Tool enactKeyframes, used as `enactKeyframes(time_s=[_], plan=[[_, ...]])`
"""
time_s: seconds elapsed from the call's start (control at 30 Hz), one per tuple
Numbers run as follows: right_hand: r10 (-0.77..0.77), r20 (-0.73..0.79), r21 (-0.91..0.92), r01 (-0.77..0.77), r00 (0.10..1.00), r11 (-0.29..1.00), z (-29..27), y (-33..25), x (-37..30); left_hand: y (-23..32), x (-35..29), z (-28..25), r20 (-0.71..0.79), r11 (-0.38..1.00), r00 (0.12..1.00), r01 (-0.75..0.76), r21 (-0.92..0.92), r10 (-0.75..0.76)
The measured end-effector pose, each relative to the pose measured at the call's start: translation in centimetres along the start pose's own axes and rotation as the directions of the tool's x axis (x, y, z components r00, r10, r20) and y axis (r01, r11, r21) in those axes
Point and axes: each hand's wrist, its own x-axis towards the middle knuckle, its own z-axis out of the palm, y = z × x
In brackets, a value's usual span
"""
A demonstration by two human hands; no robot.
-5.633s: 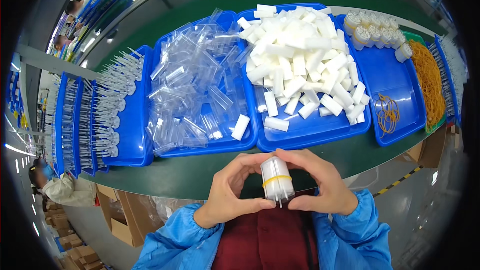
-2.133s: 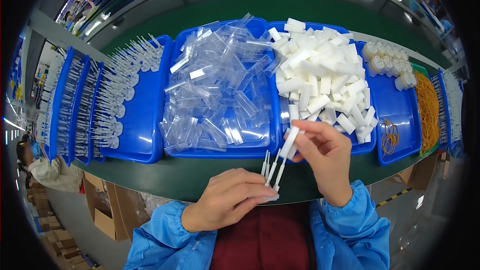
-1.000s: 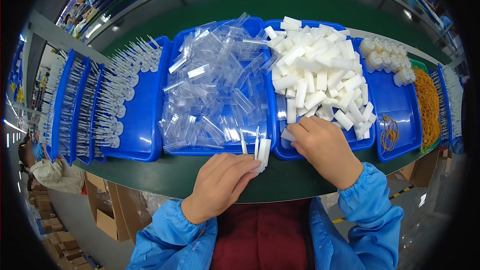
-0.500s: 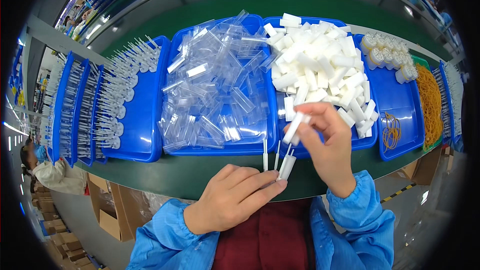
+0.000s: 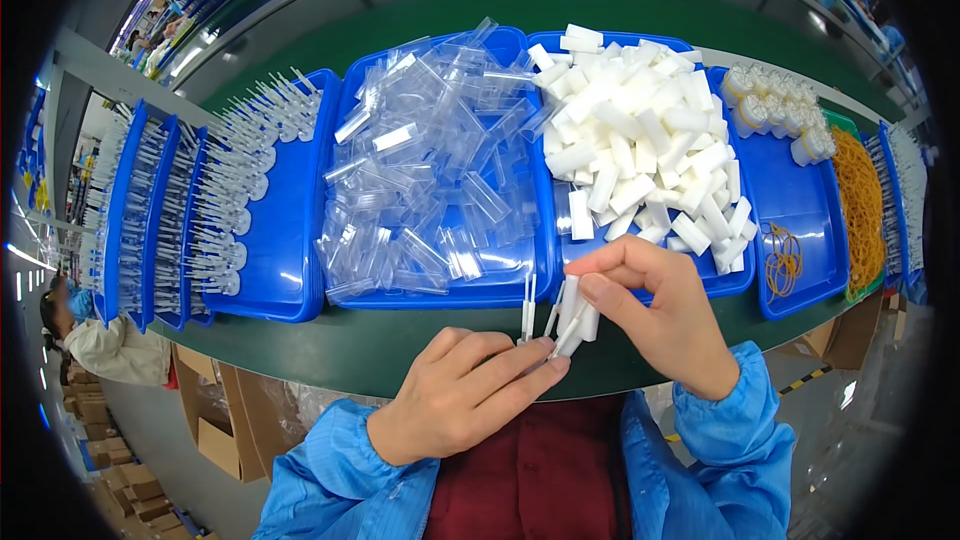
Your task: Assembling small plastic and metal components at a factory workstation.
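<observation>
My left hand (image 5: 470, 385) is closed around several thin white-and-metal stems (image 5: 528, 308) that stick up past its fingers, at the table's front edge. Their lower ends are hidden by the fingers. My right hand (image 5: 660, 310) pinches a white foam piece (image 5: 570, 292) between thumb and forefinger. That piece meets the stems' tops on the right side of the bundle. A second white piece (image 5: 590, 324) shows just below the right fingertips; whether it is separate, I cannot tell. Beyond the right hand lies a heap of similar white foam pieces (image 5: 640, 140) in a blue tray (image 5: 738, 285).
Clear plastic tubes (image 5: 430, 170) fill the middle blue tray. At left, blue trays hold white stemmed parts (image 5: 235, 190). At right are capped white-and-yellow pieces (image 5: 765, 100), loose rubber bands (image 5: 783, 258) and a pile of orange bands (image 5: 857, 200). A cardboard box (image 5: 225, 420) sits below left.
My right hand has come down and slightly right, bringing the white foam piece onto the stems. The left hand stays nearly still, still gripping the stems.
</observation>
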Motion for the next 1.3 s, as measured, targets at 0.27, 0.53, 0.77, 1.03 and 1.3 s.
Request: enactKeyframes(time_s=[0.27, 0.53, 0.77, 1.03, 1.3], plan=[[-0.645, 0.052, -0.492, 0.582, 0.762, 0.647, 2.6, 2.4, -1.5, -1.4, -1.2, 1.5, -0.26, 0.979, 0.959, 0.062, -0.194, -0.112], [-0.607, -0.079, -0.373, 0.541, 0.791, 0.754, 2.9, 4.0, -2.0, -2.2, -1.0, 0.9, -0.013, 0.685, 0.919, 0.285, -0.67, -0.394], [-0.623, -0.053, -0.508, 0.516, 0.781, 0.69, 0.6, 3.7, -1.2, -2.0, -1.8, 0.9, -0.127, 0.895, 0.941, 0.25, -0.37, -0.315], [-0.509, 0.286, -0.951, 0.307, 0.812, -0.045, -5.4, 3.5, 0.9, -2.1, -1.3, 1.7, -0.145, 0.971, 0.98, 0.102, -0.215, -0.135], [-0.658, 0.174, -0.85, 0.45, 0.733, 0.276, -4.0, 3.7, 2.4, -1.7, -1.1, 1.5, -0.119, 0.982, 0.987, 0.085, -0.171, -0.106]])
